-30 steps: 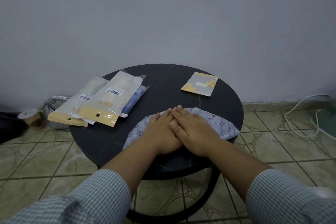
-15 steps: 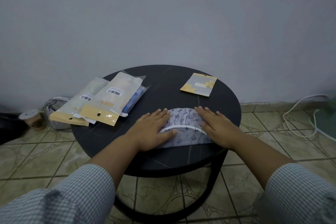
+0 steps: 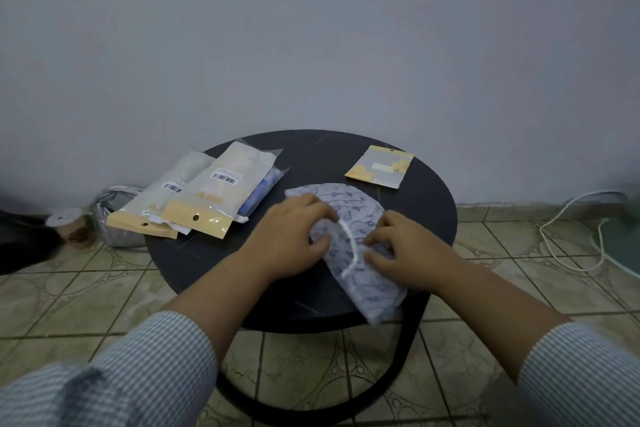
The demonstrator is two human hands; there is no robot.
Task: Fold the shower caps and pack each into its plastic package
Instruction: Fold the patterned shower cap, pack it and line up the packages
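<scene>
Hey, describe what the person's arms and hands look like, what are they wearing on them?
Both arms wear long sleeves of a light fabric with a fine blue-grey and white check or stripe, the left sleeve and the right sleeve pushed up so the forearms are bare. The left hand and right hand are bare: no gloves, and no rings, watch or bracelets show.

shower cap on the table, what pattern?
Pale shower cap with small blue floral print and white elastic edge; head view.
</scene>
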